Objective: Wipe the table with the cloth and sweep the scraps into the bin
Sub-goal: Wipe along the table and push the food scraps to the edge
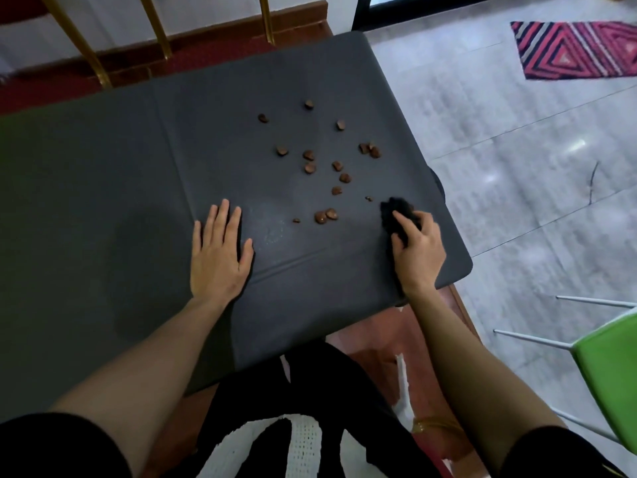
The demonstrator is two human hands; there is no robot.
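Flat on the dark table [103, 201] lies my left hand [219, 251], fingers straight and holding nothing. Brown scraps [320, 167] are scattered just beyond and to its right. Near the table's right edge, my right hand [418, 248] clutches the bunched black cloth [396, 215], fingers curled round it.

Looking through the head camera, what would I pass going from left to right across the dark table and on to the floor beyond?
Left hand flat on the table → scattered brown scraps → black cloth gripped by the right hand → green chair on the floor.
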